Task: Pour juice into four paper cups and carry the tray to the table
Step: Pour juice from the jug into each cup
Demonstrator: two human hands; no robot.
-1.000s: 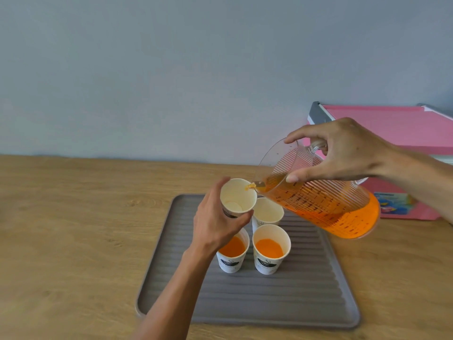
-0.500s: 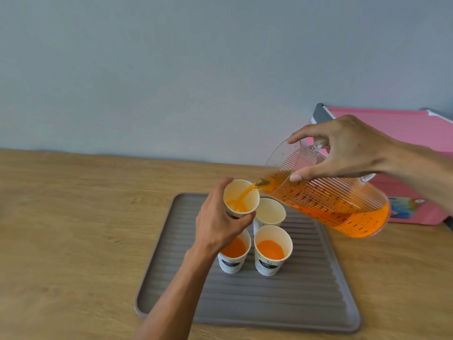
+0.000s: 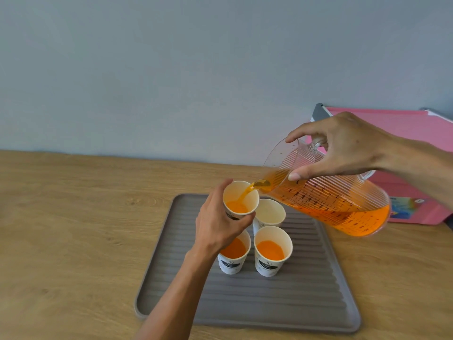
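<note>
With left hand [image 3: 218, 224] fingers clamped on the white paper cup [image 3: 240, 200] and right hand [image 3: 343, 146] fingers gripping the clear ribbed plastic jug [image 3: 326, 195], ease the tilt back once this 3rd cup matches the 2 filled.

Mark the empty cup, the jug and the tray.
empty cup [image 3: 269, 212]: head view, pale inside wall.
jug [image 3: 343, 207]: head view, ribbed side over the juice.
tray [image 3: 282, 305]: head view, bare ribbed floor near the front.
</note>
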